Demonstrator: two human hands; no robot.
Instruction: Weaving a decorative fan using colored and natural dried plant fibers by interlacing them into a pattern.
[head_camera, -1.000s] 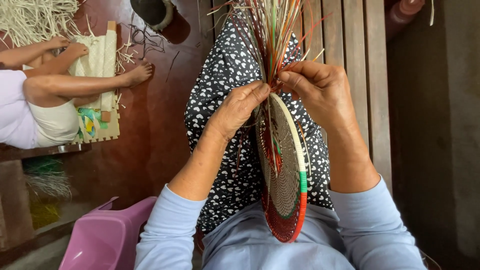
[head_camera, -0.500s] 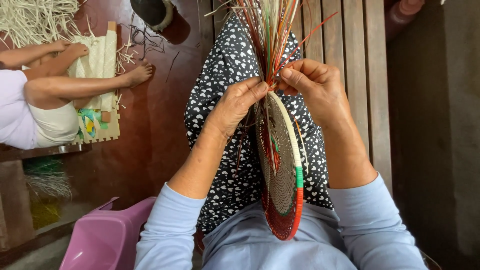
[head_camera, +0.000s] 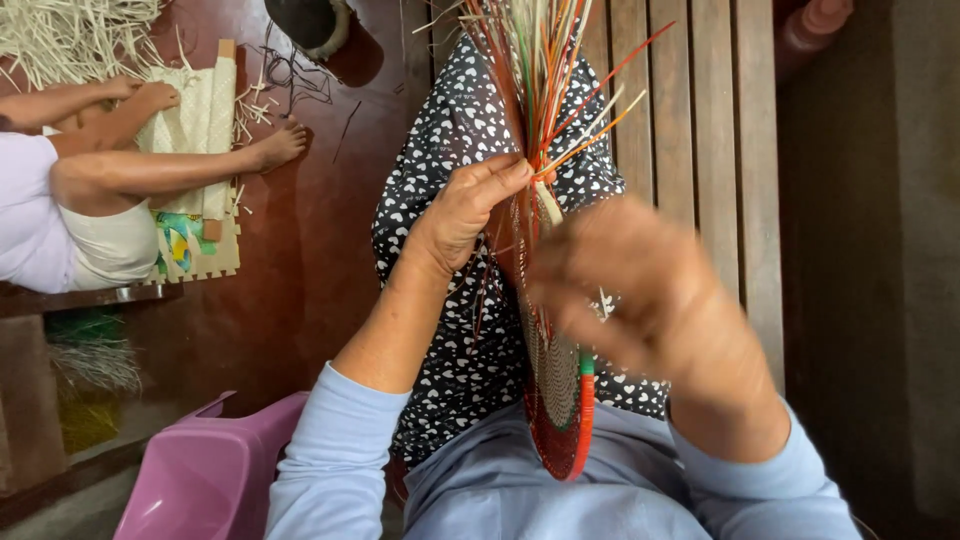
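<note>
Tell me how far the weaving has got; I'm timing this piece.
Done: a round woven disc with a red and green rim. In hand: the left hand pinches it where loose coloured strands fan out; the right hand is blurred beside it. Left: those long strands remain unwoven.

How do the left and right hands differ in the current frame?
The left hand is sharp and pinches the round woven disc with the red rim near its upper edge, where the loose coloured strands fan out. The right hand is motion-blurred, lower and nearer the camera, in front of the disc; its grip cannot be told. Both are bare, with light blue sleeves.
</note>
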